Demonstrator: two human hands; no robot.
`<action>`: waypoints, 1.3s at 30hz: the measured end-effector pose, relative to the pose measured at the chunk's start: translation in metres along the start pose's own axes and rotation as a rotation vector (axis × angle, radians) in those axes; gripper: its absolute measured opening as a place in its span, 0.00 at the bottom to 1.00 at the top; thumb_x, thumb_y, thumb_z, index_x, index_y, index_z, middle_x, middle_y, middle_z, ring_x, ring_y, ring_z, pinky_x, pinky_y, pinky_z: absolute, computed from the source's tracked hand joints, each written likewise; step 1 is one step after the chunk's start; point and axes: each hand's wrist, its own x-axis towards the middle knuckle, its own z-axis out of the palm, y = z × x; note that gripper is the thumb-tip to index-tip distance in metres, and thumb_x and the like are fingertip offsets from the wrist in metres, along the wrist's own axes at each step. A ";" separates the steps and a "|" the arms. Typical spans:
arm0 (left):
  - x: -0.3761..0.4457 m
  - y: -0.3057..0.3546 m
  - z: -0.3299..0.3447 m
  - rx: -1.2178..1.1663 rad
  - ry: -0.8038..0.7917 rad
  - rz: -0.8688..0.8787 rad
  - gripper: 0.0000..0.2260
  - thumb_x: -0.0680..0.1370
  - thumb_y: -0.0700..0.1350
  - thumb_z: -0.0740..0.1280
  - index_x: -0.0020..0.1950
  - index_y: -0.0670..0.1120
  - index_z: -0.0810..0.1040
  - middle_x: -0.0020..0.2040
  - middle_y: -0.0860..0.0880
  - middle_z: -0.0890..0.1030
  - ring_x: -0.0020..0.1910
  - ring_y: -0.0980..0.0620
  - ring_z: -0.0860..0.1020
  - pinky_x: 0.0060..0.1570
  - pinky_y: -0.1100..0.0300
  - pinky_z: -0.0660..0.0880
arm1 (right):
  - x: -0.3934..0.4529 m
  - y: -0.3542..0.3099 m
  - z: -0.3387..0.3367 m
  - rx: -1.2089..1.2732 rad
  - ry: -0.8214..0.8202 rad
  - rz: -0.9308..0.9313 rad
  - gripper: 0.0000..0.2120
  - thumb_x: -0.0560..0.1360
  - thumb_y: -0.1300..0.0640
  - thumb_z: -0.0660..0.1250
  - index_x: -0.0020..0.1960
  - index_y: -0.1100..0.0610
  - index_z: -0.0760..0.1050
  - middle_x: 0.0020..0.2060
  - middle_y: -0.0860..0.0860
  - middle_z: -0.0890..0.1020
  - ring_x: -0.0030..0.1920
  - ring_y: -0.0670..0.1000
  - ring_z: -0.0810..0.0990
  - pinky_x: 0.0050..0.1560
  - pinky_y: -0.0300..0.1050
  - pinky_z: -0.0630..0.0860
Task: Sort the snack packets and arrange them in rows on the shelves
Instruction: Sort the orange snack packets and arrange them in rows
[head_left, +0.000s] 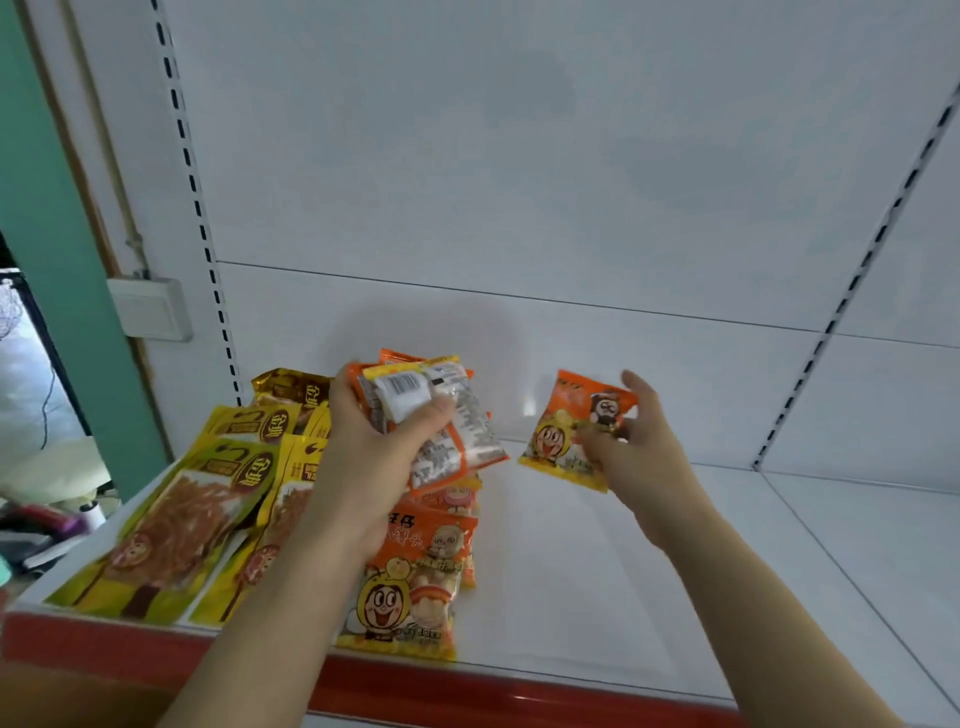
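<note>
White smooth shelf (597, 571); both hands grip crinkly orange packets (576, 431).

"金" on yellow packet (249, 470)

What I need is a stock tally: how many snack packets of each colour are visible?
Yellow packets: at least 5, overlapping on the shelf.
Orange packets: at least 5 (1 in the right hand, 2 or more in the left hand, 2 lying).
Total: at least 10.
</note>
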 end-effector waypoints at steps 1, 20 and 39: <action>0.002 0.003 -0.004 -0.004 0.010 -0.002 0.43 0.65 0.48 0.81 0.76 0.57 0.65 0.62 0.47 0.83 0.51 0.46 0.87 0.50 0.40 0.84 | 0.006 0.004 0.004 -0.101 -0.044 -0.032 0.35 0.79 0.61 0.67 0.77 0.38 0.55 0.52 0.47 0.80 0.48 0.49 0.84 0.43 0.45 0.81; -0.001 -0.010 0.005 0.070 -0.039 0.017 0.37 0.73 0.44 0.78 0.76 0.61 0.63 0.59 0.55 0.82 0.50 0.54 0.87 0.44 0.53 0.85 | 0.037 0.059 0.049 -1.201 -0.276 -0.142 0.27 0.82 0.36 0.43 0.80 0.39 0.50 0.79 0.54 0.51 0.75 0.61 0.61 0.71 0.59 0.63; -0.012 -0.018 0.040 0.096 -0.181 -0.018 0.32 0.70 0.59 0.78 0.70 0.59 0.69 0.61 0.51 0.84 0.53 0.49 0.87 0.47 0.46 0.85 | -0.038 -0.009 0.016 0.318 -0.053 -0.029 0.09 0.78 0.53 0.70 0.52 0.58 0.80 0.40 0.55 0.87 0.42 0.55 0.87 0.42 0.51 0.85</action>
